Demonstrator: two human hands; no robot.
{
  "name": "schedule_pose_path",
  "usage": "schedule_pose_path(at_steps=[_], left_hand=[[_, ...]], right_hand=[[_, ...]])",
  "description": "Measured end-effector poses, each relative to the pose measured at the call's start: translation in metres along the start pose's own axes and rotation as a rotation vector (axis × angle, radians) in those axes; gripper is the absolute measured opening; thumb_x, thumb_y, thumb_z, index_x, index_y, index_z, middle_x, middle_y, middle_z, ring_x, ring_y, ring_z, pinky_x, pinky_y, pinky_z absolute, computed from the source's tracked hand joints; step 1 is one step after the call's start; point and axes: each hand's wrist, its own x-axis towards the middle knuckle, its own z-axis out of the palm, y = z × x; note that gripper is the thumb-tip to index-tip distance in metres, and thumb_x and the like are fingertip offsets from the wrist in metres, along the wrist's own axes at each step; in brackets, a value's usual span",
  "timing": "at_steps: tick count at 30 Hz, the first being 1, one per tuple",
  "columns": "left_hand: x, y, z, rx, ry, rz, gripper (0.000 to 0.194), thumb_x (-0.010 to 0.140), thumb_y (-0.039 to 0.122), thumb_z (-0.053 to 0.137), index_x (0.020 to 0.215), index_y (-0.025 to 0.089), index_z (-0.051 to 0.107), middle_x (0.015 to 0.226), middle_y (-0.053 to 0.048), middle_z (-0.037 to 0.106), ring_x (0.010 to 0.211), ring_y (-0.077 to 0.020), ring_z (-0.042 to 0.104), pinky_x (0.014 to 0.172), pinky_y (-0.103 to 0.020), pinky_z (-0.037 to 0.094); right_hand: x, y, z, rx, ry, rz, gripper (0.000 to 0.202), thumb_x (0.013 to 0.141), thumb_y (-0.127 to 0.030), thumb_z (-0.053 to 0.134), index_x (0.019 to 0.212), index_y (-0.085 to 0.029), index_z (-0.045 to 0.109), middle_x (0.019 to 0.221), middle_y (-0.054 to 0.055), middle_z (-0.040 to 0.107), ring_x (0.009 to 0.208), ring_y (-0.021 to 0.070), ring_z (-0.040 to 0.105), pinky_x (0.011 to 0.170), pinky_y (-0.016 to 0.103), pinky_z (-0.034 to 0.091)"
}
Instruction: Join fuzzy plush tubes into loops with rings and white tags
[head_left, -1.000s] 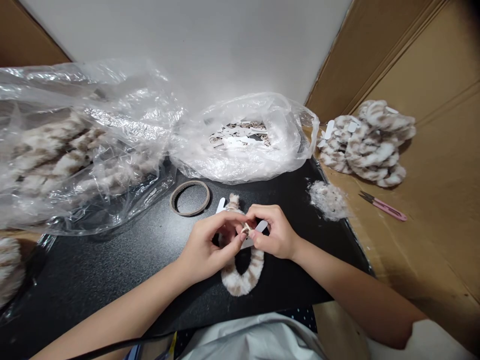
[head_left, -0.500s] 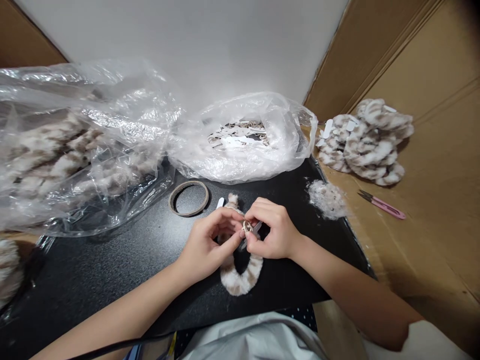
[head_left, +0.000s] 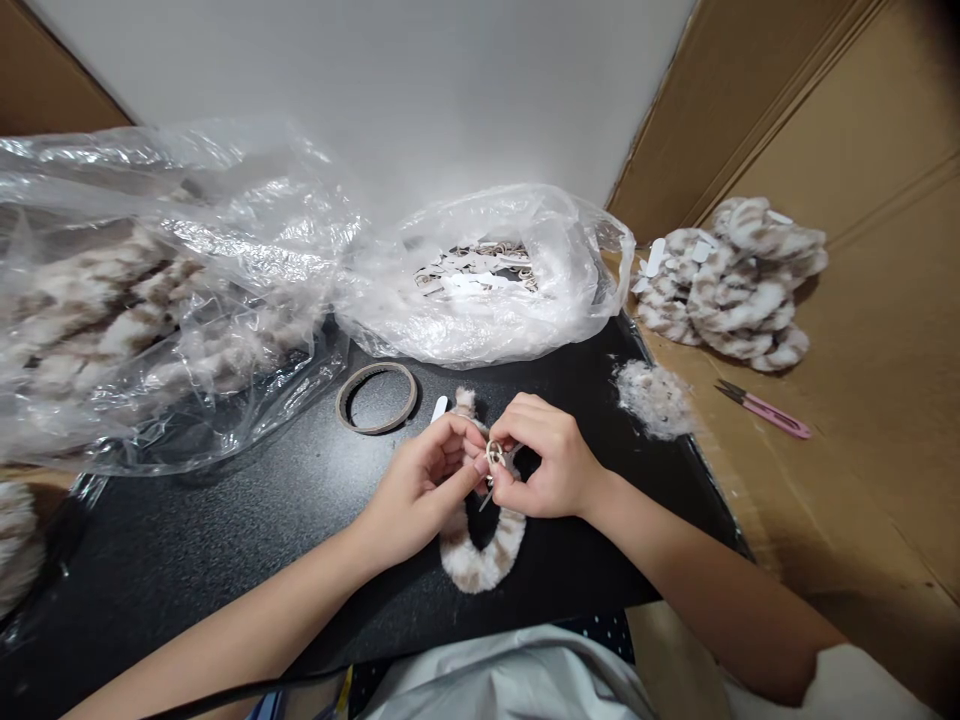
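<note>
My left hand and my right hand meet fingertip to fingertip above the table. Pinched between them is a small pale metal ring, with other small fittings that the fingers partly hide. Under the hands lies a fluffy white-and-brown strap, curved into a U with its bend toward me. One furry end shows beyond my left fingers, and a white tag sticks up beside it. Whether the ring is attached to the strap is hidden.
The black table holds a tape roll, a clear bag of metal fittings, a big bag of furry pieces and a fluff clump. On cardboard at right lie furry straps and pink-handled thread snips.
The metal ring has turned in my fingertips and more of it shows. A thin piece now points down below it. My hands have hardly shifted, and the strap lies where it was.
</note>
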Motion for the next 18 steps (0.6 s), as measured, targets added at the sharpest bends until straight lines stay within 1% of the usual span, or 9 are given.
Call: schedule_pose_path(at_steps=[7, 9, 13, 18], left_hand=[[-0.0007, -0.0016, -0.0005, -0.045, -0.007, -0.001, 0.015, 0.089, 0.028, 0.063, 0.090, 0.018, 0.052, 0.080, 0.000, 0.055, 0.071, -0.0105, 0.052, 0.064, -0.021, 0.044], [-0.0003, -0.0016, -0.0006, -0.066, 0.002, 0.004, 0.014, 0.089, 0.027, 0.063, 0.090, 0.018, 0.052, 0.080, 0.000, 0.055, 0.072, -0.0101, 0.052, 0.064, -0.021, 0.043], [0.0006, -0.0001, 0.0002, -0.097, 0.012, 0.004, 0.017, 0.088, 0.028, 0.065, 0.089, 0.018, 0.051, 0.082, -0.001, 0.057, 0.072, -0.0107, 0.053, 0.064, -0.021, 0.043], [0.0008, 0.0010, 0.0008, -0.084, 0.022, -0.002, 0.018, 0.086, 0.030, 0.067, 0.089, 0.018, 0.053, 0.082, -0.001, 0.059, 0.073, -0.0115, 0.056, 0.065, -0.022, 0.045]], right_hand=[[-0.0005, 0.0000, 0.0043, 0.015, -0.015, 0.034, 0.011, 0.064, -0.015, 0.055, 0.068, -0.021, 0.047, 0.062, -0.001, 0.049, 0.062, 0.0153, 0.045, 0.063, 0.030, 0.039], [-0.0003, -0.0006, 0.0055, 0.039, -0.029, 0.066, 0.011, 0.064, -0.015, 0.055, 0.067, -0.021, 0.046, 0.061, -0.002, 0.048, 0.061, 0.0149, 0.044, 0.063, 0.030, 0.039], [0.0002, -0.0022, 0.0071, 0.109, -0.056, 0.142, 0.011, 0.065, -0.016, 0.053, 0.066, -0.022, 0.045, 0.060, -0.003, 0.047, 0.059, 0.0140, 0.044, 0.061, 0.027, 0.040], [0.0003, -0.0029, 0.0090, 0.145, -0.044, 0.138, 0.008, 0.066, -0.016, 0.052, 0.066, -0.021, 0.046, 0.058, -0.003, 0.048, 0.057, 0.0134, 0.044, 0.060, 0.027, 0.041]])
